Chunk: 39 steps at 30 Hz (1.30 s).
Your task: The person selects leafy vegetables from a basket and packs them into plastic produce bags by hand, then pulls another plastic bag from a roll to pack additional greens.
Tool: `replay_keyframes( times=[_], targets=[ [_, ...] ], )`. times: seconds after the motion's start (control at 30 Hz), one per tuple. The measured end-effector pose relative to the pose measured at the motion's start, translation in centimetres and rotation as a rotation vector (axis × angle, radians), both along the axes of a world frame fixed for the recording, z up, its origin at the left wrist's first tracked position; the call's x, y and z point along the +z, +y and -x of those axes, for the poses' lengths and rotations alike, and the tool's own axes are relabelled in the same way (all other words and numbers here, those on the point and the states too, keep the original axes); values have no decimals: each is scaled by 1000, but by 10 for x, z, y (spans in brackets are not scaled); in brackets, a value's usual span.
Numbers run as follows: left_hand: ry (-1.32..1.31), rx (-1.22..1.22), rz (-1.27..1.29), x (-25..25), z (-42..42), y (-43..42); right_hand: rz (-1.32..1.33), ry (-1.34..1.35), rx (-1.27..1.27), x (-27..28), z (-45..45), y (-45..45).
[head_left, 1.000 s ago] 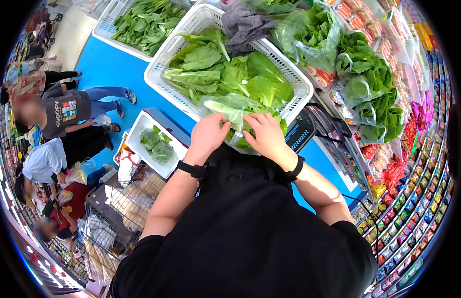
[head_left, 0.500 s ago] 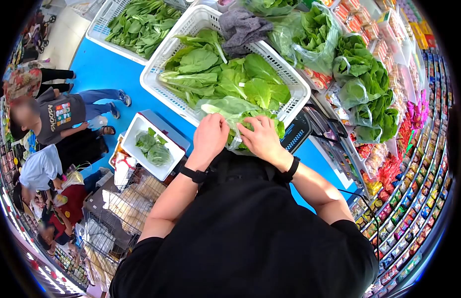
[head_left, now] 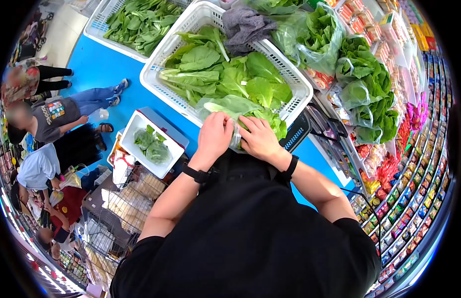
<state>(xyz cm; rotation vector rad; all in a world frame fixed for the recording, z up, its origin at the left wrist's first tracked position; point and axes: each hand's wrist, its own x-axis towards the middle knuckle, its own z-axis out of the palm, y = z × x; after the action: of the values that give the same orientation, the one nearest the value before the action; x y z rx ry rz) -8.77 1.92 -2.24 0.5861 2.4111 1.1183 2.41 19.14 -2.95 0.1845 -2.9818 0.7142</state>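
A clear plastic bag with leafy greens (head_left: 233, 105) lies along the near edge of a white crate (head_left: 150, 85). Fingers curled, my left hand (head_left: 215, 134) pinches the bag at its near end. Close beside it, my right hand (head_left: 260, 139) has bent fingers gripping the bag's gathered plastic and the leaves under it. The fingertips of both hands partly hide the film between them. Loose leafy greens (head_left: 198, 58) fill the crate just beyond my hands.
A grey cloth (head_left: 244, 27) hangs over the crate's far rim. Bagged greens (head_left: 367, 89) stand on the right. At left are a white bin (head_left: 163, 171) with a bagged bunch, a wire cart (head_left: 104, 236) and several people. A second crate (head_left: 91, 32) holds more greens.
My hands have drawn slightly closer together over the bag, and the plastic between them looks more gathered. At the left, people have shifted a little.
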Motion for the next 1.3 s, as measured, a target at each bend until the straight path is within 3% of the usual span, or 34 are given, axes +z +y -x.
replay_keyframes(
  times=[0.13,0.43,0.5,0.57,0.67,0.8,0.97,1.2,1.3],
  targets=[
    [154,-24,9,-2,1,2,-56,-28,-17,-15,-9,6],
    [0,-19,-39,0,8,1,-101,-54,33,-13,11,-4],
    [-53,14,-40,1,17,-4,70,-103,-130,-11,6,-2],
    [-113,40,-45,-5,28,-12,101,-120,-140,-3,2,2],
    [-163,114,256,-18,54,-24,121,-202,-208,2,0,3],
    [-310,16,440,-29,63,-22,44,-144,-47,-4,8,-1],
    [-265,52,272,-67,53,-27,-50,-182,15,-2,15,-5],
    [-301,157,16,-61,47,-28,-112,-156,28,-18,11,-11],
    [-311,150,18,-61,45,-29,-126,-152,37,-23,16,-12]
  ],
)
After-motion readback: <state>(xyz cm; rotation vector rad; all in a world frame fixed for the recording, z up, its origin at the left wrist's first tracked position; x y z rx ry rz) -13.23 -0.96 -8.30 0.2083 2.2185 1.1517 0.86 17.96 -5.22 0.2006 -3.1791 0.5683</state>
